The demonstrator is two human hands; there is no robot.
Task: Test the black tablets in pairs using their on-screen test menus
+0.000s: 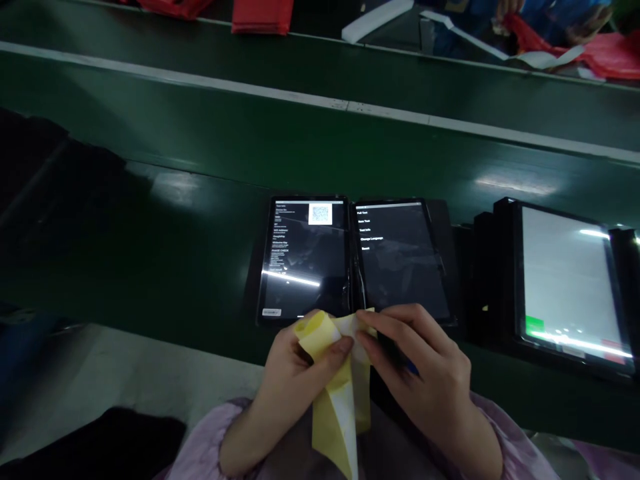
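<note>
A curled sheet of yellow and white sticker backing paper (334,390) hangs between my hands, near the table's front edge. My left hand (305,373) is closed on its rolled upper part, thumb pressed across the front. With thumb and index finger, my right hand (420,353) pinches the sheet's upper right edge; whether a small sticker is there I cannot tell. Just beyond lie two tablets side by side. The left tablet (305,257) shows lines of text and a square code. On the right tablet (400,260) a short text menu is lit.
On the right a tablet with a white screen (570,280) rests tilted on dark items. Dark objects (50,167) stand at the left. Across the green bench (175,253) runs a pale strip (280,92). Beyond are red bags (263,15) and another person's hands (590,23).
</note>
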